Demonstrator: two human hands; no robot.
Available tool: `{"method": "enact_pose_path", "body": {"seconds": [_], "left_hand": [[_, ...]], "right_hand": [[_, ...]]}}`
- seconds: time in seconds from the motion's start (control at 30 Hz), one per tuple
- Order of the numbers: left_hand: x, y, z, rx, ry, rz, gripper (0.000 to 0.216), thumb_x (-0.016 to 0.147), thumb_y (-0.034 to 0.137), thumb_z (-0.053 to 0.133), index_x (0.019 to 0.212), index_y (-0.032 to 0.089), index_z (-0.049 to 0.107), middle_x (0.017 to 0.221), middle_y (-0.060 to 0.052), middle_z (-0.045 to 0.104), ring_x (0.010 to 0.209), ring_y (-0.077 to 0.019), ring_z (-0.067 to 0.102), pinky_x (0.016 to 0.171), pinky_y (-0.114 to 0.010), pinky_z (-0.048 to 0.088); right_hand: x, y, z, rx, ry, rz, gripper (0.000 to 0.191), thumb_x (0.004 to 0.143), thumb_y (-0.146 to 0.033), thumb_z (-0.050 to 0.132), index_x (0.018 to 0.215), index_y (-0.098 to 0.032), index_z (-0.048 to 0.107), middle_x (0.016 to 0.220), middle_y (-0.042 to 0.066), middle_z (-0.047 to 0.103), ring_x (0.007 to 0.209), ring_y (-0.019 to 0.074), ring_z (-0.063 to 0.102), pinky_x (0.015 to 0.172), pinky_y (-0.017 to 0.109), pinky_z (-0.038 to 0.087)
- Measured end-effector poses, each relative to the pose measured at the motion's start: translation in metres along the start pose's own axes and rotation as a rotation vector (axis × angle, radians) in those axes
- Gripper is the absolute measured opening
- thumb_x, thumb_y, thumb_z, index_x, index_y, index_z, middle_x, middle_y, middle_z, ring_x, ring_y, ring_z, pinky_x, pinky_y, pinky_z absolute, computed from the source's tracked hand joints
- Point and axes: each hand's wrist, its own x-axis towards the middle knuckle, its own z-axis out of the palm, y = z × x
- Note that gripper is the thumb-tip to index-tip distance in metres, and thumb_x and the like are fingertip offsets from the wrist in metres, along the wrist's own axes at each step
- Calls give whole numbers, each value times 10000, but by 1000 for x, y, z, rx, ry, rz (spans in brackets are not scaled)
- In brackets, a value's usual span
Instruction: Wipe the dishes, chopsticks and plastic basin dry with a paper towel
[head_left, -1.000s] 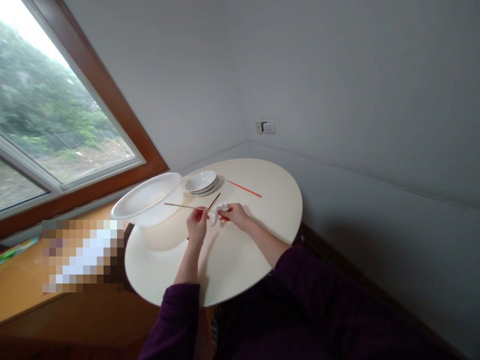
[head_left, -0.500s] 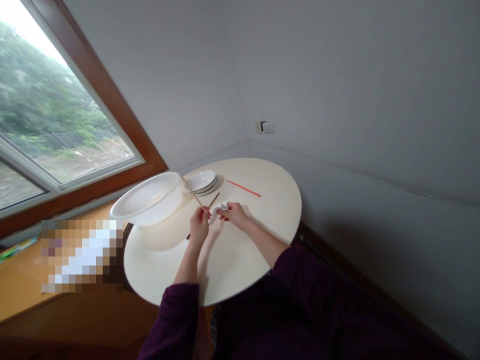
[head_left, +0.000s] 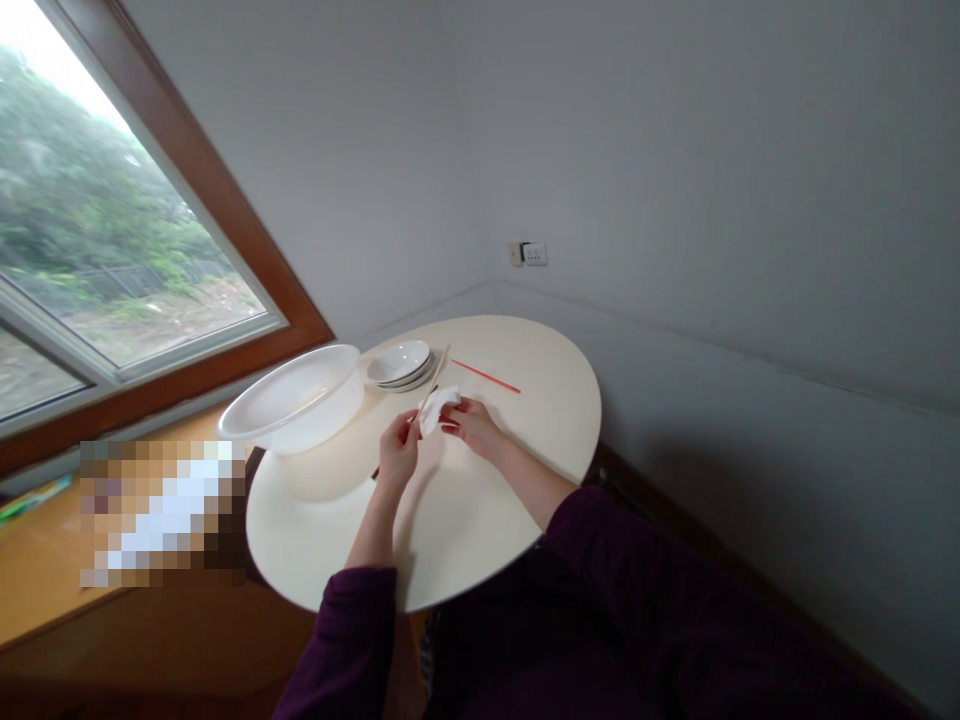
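Observation:
My left hand (head_left: 398, 452) is closed round the lower part of a light wooden chopstick (head_left: 440, 369), which tilts up and away to the right. In my right hand (head_left: 475, 428) a crumpled white tissue (head_left: 437, 409) is pinched; it lies against the chopstick or just beside it, I cannot tell which. Beneath my left hand a dark brown chopstick (head_left: 375, 474) rests on the table, mostly hidden. Farther off, a red chopstick (head_left: 486, 376) lies by itself on the round white table (head_left: 480, 530).
Several white bowls (head_left: 405, 358) are stacked behind my hands. A large translucent white basin (head_left: 315, 418) stands at the table's left side. Left of it are a wooden ledge (head_left: 45, 590) and a window; a wall socket (head_left: 534, 254) sits beyond the table.
The light chopstick has swung from leaning left to leaning right. The tissue has shifted slightly up and spread more, and my right hand's fingers have moved with it.

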Motion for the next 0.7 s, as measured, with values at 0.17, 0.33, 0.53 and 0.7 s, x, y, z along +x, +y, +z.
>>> {"method": "enact_pose_path", "body": {"seconds": [0.17, 0.33, 0.53, 0.7], "left_hand": [[-4, 1, 4, -20, -140, -25, 89, 710, 256, 558, 763, 196, 517, 485, 60, 515, 444, -92, 441, 475, -212, 328], [-5, -3, 7, -24, -230, -47, 72, 698, 215, 532, 650, 195, 482, 463, 58, 498, 442, -87, 440, 483, -209, 334], [-1, 0, -1, -17, -149, -89, 89, 679, 261, 577, 642, 185, 549, 424, 60, 481, 388, -72, 369, 409, -193, 245], [4, -2, -13, -57, -35, -133, 231, 684, 389, 609, 693, 159, 591, 453, 44, 493, 355, -53, 322, 366, -193, 202]], "right_hand": [[-4, 0, 3, 11, -85, 32, 297, 512, -278, 804, 710, -133, 637, 695, 20, 666, 651, 132, 621, 682, 292, 495], [-6, 0, 4, 4, -91, 72, 311, 494, -291, 831, 646, -95, 644, 649, 62, 669, 619, 167, 634, 668, 327, 521], [5, -3, -4, 79, 100, -21, 237, 564, -246, 811, 674, -124, 640, 628, 19, 651, 588, 117, 600, 667, 289, 533], [14, -7, -14, 162, 247, -90, 171, 632, -203, 769, 687, -145, 618, 638, 8, 634, 614, 110, 596, 688, 269, 539]]}}
